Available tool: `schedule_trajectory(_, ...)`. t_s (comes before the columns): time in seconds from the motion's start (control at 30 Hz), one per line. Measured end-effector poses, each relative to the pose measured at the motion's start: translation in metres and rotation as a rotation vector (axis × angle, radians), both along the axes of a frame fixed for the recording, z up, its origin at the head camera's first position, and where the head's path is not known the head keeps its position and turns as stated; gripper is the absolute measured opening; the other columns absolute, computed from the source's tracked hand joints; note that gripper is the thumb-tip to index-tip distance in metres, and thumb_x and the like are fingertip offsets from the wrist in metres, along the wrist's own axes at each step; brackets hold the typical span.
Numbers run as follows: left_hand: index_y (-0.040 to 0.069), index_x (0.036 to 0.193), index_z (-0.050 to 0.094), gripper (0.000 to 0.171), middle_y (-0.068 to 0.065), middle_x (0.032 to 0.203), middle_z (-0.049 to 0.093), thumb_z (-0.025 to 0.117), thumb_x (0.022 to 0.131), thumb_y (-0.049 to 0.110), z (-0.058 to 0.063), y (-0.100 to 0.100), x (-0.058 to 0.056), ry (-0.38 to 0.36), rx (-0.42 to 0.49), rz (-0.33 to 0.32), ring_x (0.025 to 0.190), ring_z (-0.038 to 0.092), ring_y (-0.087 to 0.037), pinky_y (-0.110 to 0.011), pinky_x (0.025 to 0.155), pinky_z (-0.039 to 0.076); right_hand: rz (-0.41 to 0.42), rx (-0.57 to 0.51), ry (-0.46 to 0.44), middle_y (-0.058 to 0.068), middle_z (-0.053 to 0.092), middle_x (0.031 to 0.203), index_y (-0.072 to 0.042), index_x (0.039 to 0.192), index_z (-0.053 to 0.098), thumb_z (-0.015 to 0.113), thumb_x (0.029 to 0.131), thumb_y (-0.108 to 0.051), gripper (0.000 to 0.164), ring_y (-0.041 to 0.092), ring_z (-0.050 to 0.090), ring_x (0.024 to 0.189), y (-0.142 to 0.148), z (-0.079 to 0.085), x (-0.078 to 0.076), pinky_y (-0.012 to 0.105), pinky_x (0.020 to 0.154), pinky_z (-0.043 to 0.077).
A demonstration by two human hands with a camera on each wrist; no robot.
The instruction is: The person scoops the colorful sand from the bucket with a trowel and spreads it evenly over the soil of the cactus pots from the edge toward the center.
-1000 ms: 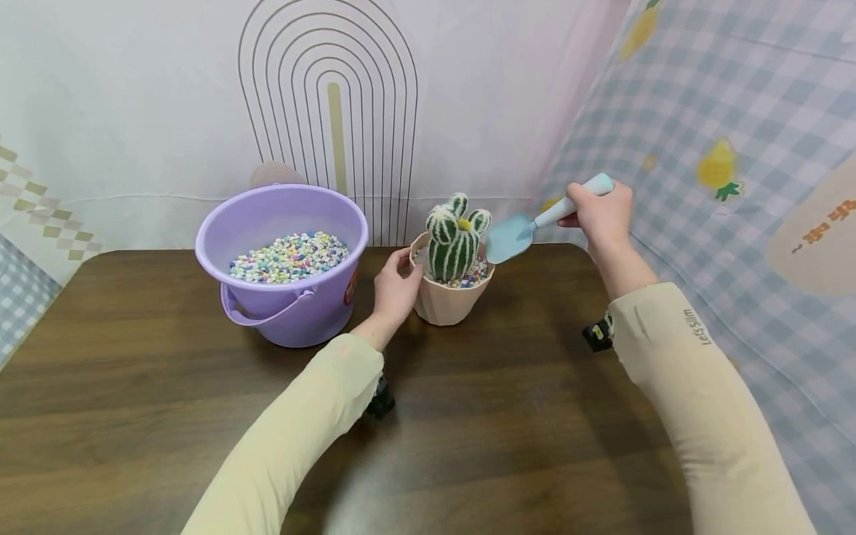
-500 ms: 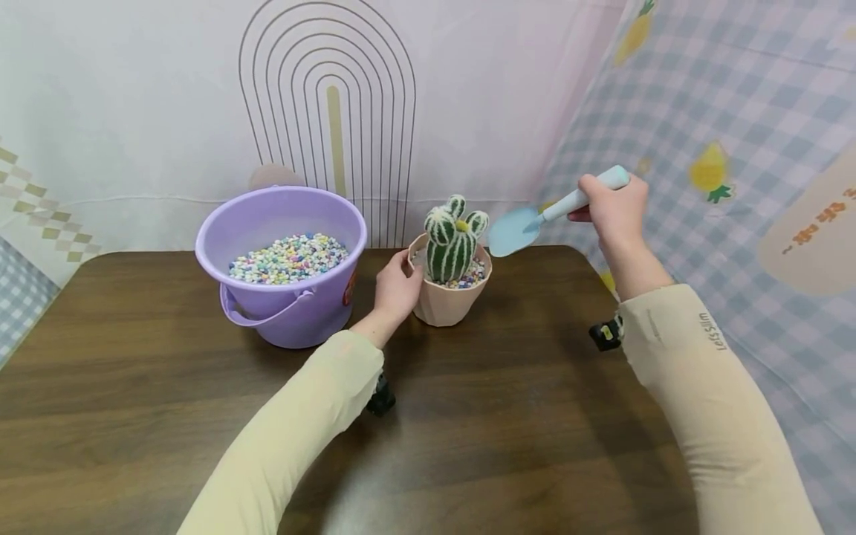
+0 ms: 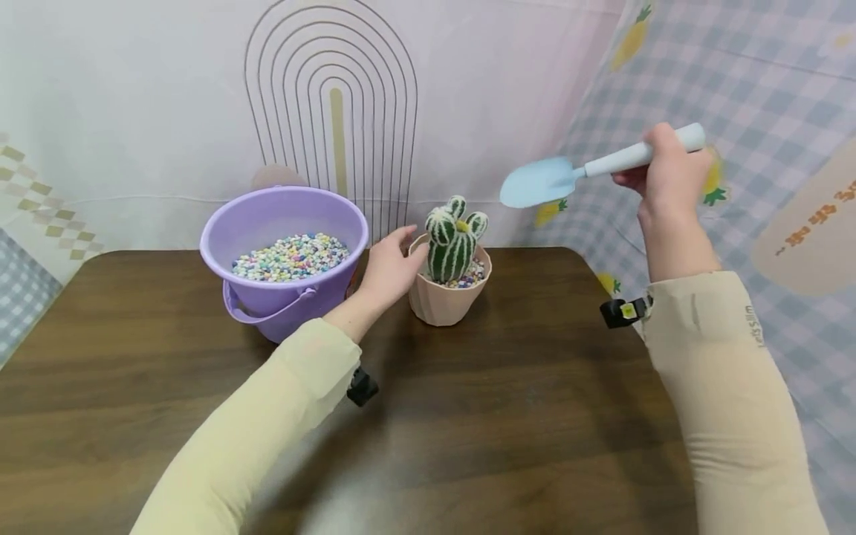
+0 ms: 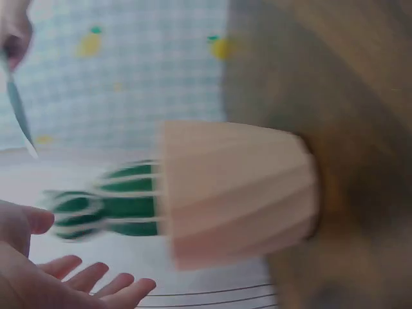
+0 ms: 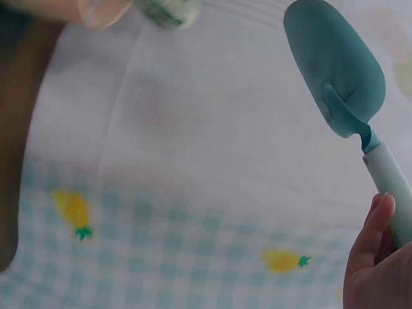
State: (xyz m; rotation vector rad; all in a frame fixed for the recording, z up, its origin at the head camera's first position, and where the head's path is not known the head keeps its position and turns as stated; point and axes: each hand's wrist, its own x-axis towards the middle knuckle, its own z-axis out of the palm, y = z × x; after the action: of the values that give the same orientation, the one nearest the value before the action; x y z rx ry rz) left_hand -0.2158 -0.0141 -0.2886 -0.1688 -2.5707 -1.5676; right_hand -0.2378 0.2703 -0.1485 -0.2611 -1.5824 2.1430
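A green, white-striped cactus [image 3: 452,254] stands in a pale pink pot [image 3: 444,303], with small coloured pebbles [image 3: 470,276] around its base. My left hand [image 3: 393,269] is at the pot's left side, fingers spread and loosely bent. The left wrist view shows that hand [image 4: 61,270] apart from the pot [image 4: 238,193], holding nothing. In the air at the right, my right hand [image 3: 672,167] grips the handle of a light blue trowel [image 3: 538,183]. Its blade points left, higher than the cactus, and looks bare; the right wrist view shows the blade's underside [image 5: 338,64].
Left of the pot stands a purple bucket [image 3: 284,200] with many multicoloured pebbles [image 3: 290,258] inside, its handle hanging at the front. Both stand near the back edge of the dark wooden table [image 3: 468,416]. Cloth hangings [image 3: 495,89] rise behind and to the right.
My right hand has lifted the trowel up and to the right, away from the pot. The left hand has let go of the pot's rim and shifted slightly left.
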Motion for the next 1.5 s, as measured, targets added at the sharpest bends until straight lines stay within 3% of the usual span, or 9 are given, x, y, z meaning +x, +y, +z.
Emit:
schedule_trajectory(0.13, 0.015, 0.141, 0.042, 0.051, -0.009, 0.141, 0.048, 0.052, 0.094, 0.032, 0.031, -0.014, 0.005, 0.059, -0.004, -0.023, 0.127, 0.047, -0.027, -0.040, 0.106, 0.040, 0.009, -0.101, -0.034, 0.008, 0.061, 0.081, -0.011, 0.096, 0.047, 0.061, 0.084, -0.011, 0.019, 0.020, 0.061, 0.053, -0.014, 0.011, -0.007, 0.027, 0.046, 0.054)
schedule_trajectory(0.27, 0.020, 0.142, 0.041, 0.053, -0.005, 0.145, 0.044, 0.052, 0.093, 0.039, 0.054, -0.041, 0.005, 0.080, -0.015, 0.012, 0.132, 0.042, -0.025, -0.042, 0.109, 0.036, 0.033, -0.123, -0.052, 0.009, 0.060, 0.087, -0.012, 0.096, 0.049, 0.062, 0.084, -0.010, 0.018, 0.020, 0.063, 0.056, -0.036, 0.017, -0.014, 0.029, 0.049, 0.056)
schedule_trajectory(0.4, 0.024, 0.145, 0.034, 0.059, -0.002, 0.151, 0.035, 0.049, 0.093, 0.048, 0.067, -0.077, 0.003, 0.046, -0.078, 0.056, 0.136, 0.036, -0.024, -0.044, 0.113, 0.030, 0.070, -0.082, -0.050, 0.009, 0.063, 0.079, -0.010, 0.092, 0.049, 0.058, 0.085, -0.011, 0.011, 0.018, 0.064, 0.054, -0.059, 0.019, -0.018, 0.027, 0.048, 0.056)
schedule_trajectory(0.53, 0.026, 0.148, 0.027, 0.065, -0.002, 0.154, 0.027, 0.045, 0.092, 0.054, 0.072, -0.113, 0.004, 0.028, -0.147, 0.096, 0.140, 0.029, -0.025, -0.047, 0.116, 0.024, 0.105, -0.019, -0.038, 0.009, 0.065, 0.071, -0.009, 0.086, 0.049, 0.056, 0.086, -0.010, 0.007, 0.017, 0.065, 0.052, -0.083, 0.022, -0.021, 0.026, 0.050, 0.057)
schedule_trajectory(0.73, 0.018, 0.149, 0.026, 0.072, -0.006, 0.155, 0.024, 0.045, 0.091, 0.055, 0.062, -0.156, 0.005, 0.043, -0.174, 0.149, 0.144, 0.017, -0.027, -0.051, 0.117, 0.015, 0.161, 0.032, -0.075, 0.009, 0.064, 0.074, -0.008, 0.083, 0.051, 0.058, 0.086, -0.009, 0.008, 0.018, 0.066, 0.054, -0.114, 0.020, -0.027, 0.027, 0.054, 0.058)
schedule_trajectory(1.07, 0.010, 0.150, 0.018, 0.076, -0.021, 0.152, 0.024, 0.048, 0.092, 0.049, 0.027, -0.206, 0.004, 0.027, -0.209, 0.231, 0.138, 0.022, -0.045, -0.058, 0.113, 0.021, 0.277, 0.216, -0.155, 0.007, 0.063, 0.073, -0.008, 0.082, 0.054, 0.064, 0.085, -0.009, 0.011, 0.018, 0.066, 0.059, -0.160, 0.005, -0.029, 0.027, 0.060, 0.059)
schedule_trajectory(1.3, 0.007, 0.149, 0.020, 0.077, -0.027, 0.147, 0.029, 0.050, 0.091, 0.048, -0.003, -0.222, 0.010, -0.001, -0.196, 0.209, 0.130, 0.030, -0.054, -0.062, 0.106, 0.029, 0.332, 0.449, -0.170, 0.005, 0.063, 0.087, -0.007, 0.089, 0.058, 0.070, 0.082, -0.012, 0.015, 0.019, 0.068, 0.072, -0.193, -0.017, -0.027, 0.025, 0.066, 0.059)
schedule_trajectory(1.4, 0.007, 0.148, 0.024, 0.076, -0.026, 0.145, 0.035, 0.052, 0.090, 0.047, -0.010, -0.222, 0.015, -0.008, -0.161, 0.222, 0.128, 0.035, -0.052, -0.060, 0.105, 0.033, 0.340, 0.571, -0.181, 0.007, 0.065, 0.097, -0.004, 0.099, 0.062, 0.071, 0.081, -0.014, 0.023, 0.020, 0.068, 0.083, -0.205, -0.027, -0.027, 0.022, 0.067, 0.058)
schedule_trajectory(1.5, 0.004, 0.146, 0.030, 0.073, -0.025, 0.142, 0.041, 0.053, 0.090, 0.046, -0.011, -0.220, 0.018, 0.008, -0.123, 0.251, 0.126, 0.041, -0.047, -0.055, 0.104, 0.038, 0.347, 0.702, -0.186, 0.009, 0.067, 0.099, -0.003, 0.102, 0.064, 0.072, 0.081, -0.016, 0.026, 0.016, 0.065, 0.075, -0.217, -0.039, -0.027, 0.021, 0.065, 0.057)
